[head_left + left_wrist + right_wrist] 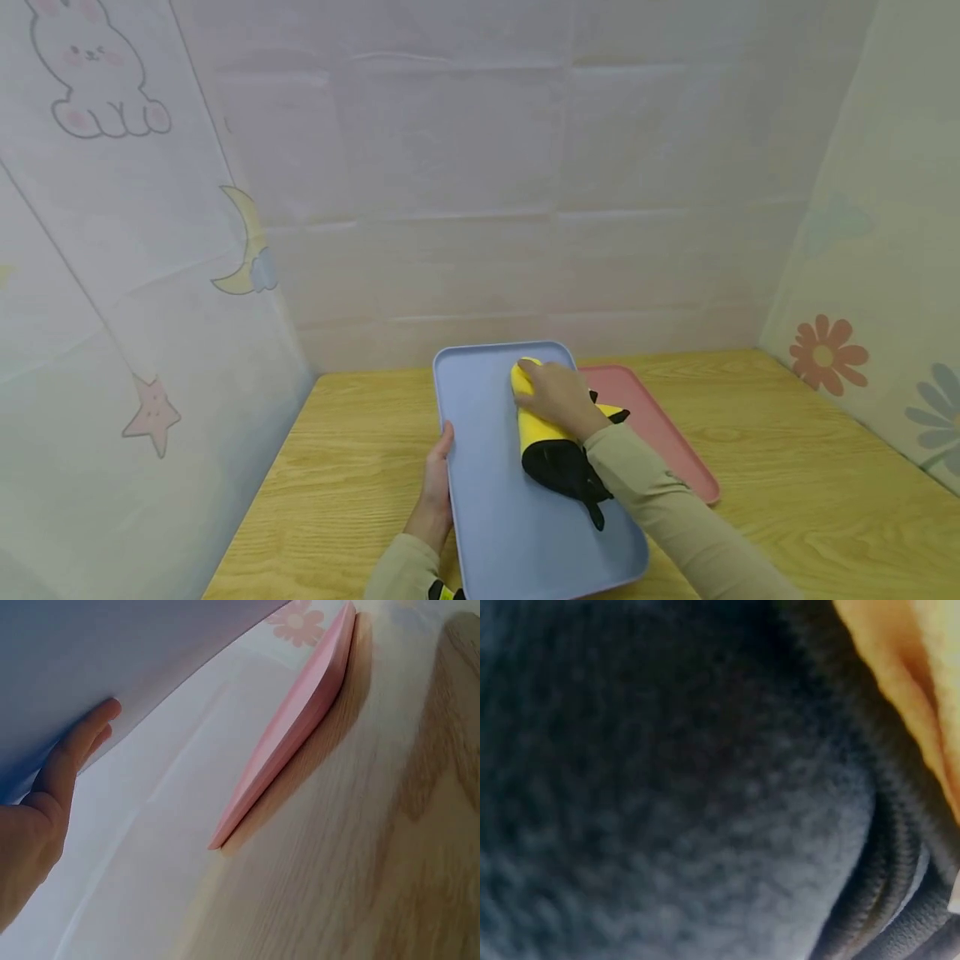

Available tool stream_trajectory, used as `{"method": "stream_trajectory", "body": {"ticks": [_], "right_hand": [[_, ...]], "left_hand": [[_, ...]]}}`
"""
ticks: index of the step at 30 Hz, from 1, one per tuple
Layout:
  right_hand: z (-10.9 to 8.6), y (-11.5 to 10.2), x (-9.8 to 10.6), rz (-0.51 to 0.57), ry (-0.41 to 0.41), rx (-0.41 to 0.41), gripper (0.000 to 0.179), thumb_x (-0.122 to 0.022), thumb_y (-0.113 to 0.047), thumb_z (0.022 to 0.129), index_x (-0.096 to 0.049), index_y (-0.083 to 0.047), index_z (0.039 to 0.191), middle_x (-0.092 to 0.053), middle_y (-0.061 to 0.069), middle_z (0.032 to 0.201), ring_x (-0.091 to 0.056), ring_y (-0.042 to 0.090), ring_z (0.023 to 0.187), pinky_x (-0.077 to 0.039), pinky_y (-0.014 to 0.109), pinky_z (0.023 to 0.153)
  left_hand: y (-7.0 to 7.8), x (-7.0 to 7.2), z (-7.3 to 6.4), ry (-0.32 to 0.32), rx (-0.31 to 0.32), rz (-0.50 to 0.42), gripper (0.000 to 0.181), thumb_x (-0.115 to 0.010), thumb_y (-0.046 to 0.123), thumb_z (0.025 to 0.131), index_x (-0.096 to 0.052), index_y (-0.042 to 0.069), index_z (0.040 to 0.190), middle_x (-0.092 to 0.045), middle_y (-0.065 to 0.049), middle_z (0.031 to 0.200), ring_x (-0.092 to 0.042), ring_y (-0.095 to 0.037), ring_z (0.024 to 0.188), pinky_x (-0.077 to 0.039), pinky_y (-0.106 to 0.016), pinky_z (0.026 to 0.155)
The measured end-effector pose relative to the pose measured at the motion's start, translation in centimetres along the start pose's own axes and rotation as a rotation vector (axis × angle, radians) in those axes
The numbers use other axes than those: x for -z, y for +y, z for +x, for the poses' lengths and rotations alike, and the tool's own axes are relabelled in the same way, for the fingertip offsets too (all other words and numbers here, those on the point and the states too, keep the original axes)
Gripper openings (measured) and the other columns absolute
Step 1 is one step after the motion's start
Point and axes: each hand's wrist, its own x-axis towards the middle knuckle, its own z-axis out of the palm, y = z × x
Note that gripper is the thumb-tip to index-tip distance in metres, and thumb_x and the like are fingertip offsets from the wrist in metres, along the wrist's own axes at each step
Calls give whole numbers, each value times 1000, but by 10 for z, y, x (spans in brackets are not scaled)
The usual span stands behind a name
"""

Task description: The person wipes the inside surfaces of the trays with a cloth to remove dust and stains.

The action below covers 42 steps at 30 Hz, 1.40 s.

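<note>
The right hand grips a yellow-and-black cloth on the blue tray, lower centre of the head view; the left hand holds that tray's left edge. Behind, the pink tray is partly hidden. The right-wrist view is blurred.

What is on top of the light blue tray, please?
A yellow-and-black cloth is held on the light blue tray by the right hand. The surface beneath them is covered, so I cannot tell whether anything else lies there.
</note>
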Motion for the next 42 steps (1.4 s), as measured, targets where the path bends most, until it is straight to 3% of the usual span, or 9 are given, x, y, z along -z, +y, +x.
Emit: {"method": "stream_trajectory", "body": {"ticks": [9, 18, 23, 27, 33, 42], "right_hand": [[1, -19, -3, -4, -2, 14, 51, -58, -32, 81, -47, -13, 128, -55, 7, 87, -45, 19, 67, -35, 30, 55], [1, -45, -5, 18, 35, 66, 50, -60, -33, 80, -49, -12, 125, -54, 6, 80, -44, 18, 59, -37, 29, 50], [0, -59, -7, 32, 51, 109, 50, -59, -33, 82, -48, -12, 126, -55, 8, 84, -45, 18, 59, -37, 29, 49], [-2, -71, -8, 55, 44, 138, 49, -56, -32, 83, -47, -13, 127, -55, 9, 85, -45, 18, 59, -38, 28, 49], [-2, -83, -9, 14, 33, 208, 45, -51, -31, 89, -44, -12, 129, -56, 13, 93, -49, 19, 68, -42, 32, 54], [-4, -83, -12, 35, 38, 208, 46, -51, -30, 89, -43, -12, 130, -56, 14, 96, -48, 19, 66, -40, 31, 53]], "left_hand": [[-1, 1, 3, -42, -8, -2, 41, -24, 47, 95, -44, 17, 113, -55, 4, 100, -52, -8, 92, -39, -23, 80], [-3, 0, 5, -91, -53, -26, 45, -23, 46, 96, -40, 18, 127, -52, 5, 116, -47, -8, 107, -33, -25, 93], [-4, 0, 7, -118, -55, -41, 44, -21, 45, 96, -44, 16, 121, -54, 3, 112, -49, -9, 104, -34, -25, 92], [-3, -3, 8, -124, -96, -20, 41, -22, 43, 97, -49, 18, 114, -56, 4, 104, -52, -8, 95, -38, -23, 86], [-3, -3, 8, -200, -131, -41, 44, -21, 44, 96, -58, 20, 102, -60, 7, 95, -55, -6, 87, -41, -21, 79], [-5, -3, 9, -117, -106, -32, 42, -23, 44, 96, -57, 20, 101, -60, 7, 93, -55, -6, 85, -41, -21, 79]]}}
